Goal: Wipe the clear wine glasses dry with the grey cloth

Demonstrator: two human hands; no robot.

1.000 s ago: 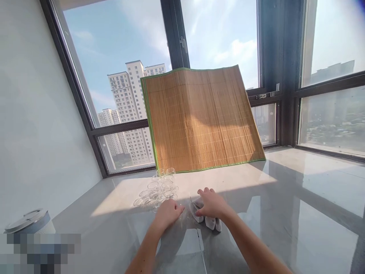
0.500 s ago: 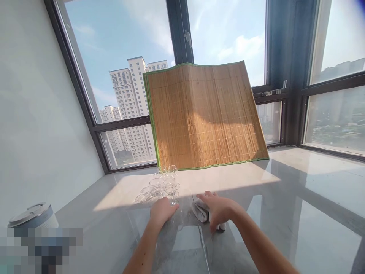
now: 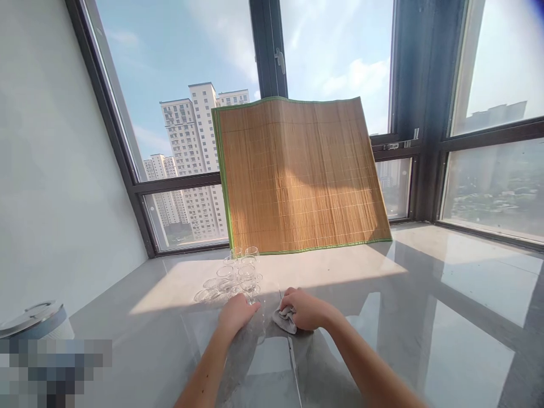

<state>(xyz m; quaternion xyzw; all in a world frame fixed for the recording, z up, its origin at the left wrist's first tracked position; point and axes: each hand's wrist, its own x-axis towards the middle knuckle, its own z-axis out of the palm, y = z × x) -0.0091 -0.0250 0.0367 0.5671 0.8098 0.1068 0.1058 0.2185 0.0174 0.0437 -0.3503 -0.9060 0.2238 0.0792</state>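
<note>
My left hand (image 3: 234, 313) is closed around a clear stemmed glass (image 3: 257, 323) that stands low on the glossy grey floor (image 3: 425, 317). My right hand (image 3: 306, 309) is bunched on a small grey cloth (image 3: 284, 319) right beside that glass. Just beyond my left hand stands a cluster of several clear stemmed glasses (image 3: 238, 272) in a sunlit patch.
A bamboo mat (image 3: 297, 175) with green edging leans upright against the dark window frame (image 3: 267, 51) behind the glasses. A white wall (image 3: 51, 170) runs along the left. A round grey lidded container (image 3: 36, 320) sits at the lower left.
My right hand has gathered the flat cloth into a bunch and drawn it left toward the glass. My left hand stays closed on the glass.
</note>
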